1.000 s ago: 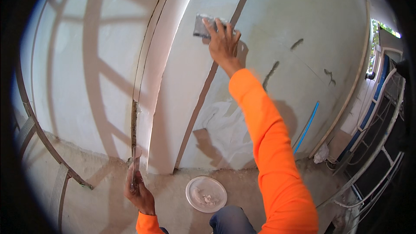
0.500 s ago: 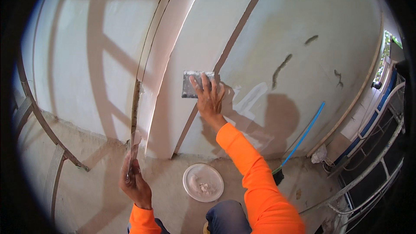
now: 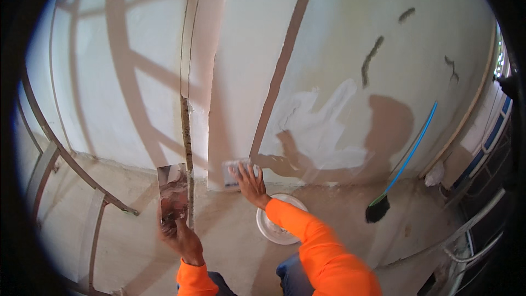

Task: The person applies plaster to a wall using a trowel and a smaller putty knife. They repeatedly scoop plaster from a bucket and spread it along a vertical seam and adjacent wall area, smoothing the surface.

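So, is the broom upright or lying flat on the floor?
The broom is upright but leaning: black bristles on the floor, blue handle slanting up before the wall. Cannot tell if its tip touches.

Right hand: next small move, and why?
I'd probably ease the flat, greyish rectangular blade off the pale, upright wall strip: the right hand holds it down at the strip's foot, close to the dull brownish floor, so little wall seems left below it.

No text, label, brand, number or sign can be read in this view — neither printed nor handwritten — on anything shown.
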`<state>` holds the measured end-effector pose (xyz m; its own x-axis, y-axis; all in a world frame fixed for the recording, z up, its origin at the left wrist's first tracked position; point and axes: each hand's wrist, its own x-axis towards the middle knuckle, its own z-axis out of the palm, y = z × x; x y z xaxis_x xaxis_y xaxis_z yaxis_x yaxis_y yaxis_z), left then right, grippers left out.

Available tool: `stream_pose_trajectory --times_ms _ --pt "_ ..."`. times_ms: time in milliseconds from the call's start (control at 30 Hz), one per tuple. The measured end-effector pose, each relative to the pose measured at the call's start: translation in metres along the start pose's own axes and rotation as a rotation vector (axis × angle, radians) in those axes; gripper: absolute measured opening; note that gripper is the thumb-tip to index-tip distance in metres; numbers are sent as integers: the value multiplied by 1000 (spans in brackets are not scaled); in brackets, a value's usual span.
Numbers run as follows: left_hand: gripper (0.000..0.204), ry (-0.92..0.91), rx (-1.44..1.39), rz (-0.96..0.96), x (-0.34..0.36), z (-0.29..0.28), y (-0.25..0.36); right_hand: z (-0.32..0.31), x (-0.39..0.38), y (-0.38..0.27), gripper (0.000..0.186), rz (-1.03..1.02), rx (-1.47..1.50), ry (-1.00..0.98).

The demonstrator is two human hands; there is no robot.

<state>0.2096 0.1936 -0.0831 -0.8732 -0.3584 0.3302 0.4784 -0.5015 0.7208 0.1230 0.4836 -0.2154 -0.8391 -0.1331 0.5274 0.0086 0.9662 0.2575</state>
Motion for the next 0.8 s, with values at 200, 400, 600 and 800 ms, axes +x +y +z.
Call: stream_pose_trajectory --times_ms 200,400,600,800 --pt "25 116 -337 -699 -7 4 5 -64 -11 -27 28 327 1247 136" --pt "34 59 -450 -984 -28 21 -6 -133 4 16 24 301 1940 -154" --pt "28 -109 -481 -861 -22 22 9 -94 -16 30 24 -38 1235 41" --pt "27 -76 -378 -675 -9 10 8 -36 21 54 29 715 1283 648"
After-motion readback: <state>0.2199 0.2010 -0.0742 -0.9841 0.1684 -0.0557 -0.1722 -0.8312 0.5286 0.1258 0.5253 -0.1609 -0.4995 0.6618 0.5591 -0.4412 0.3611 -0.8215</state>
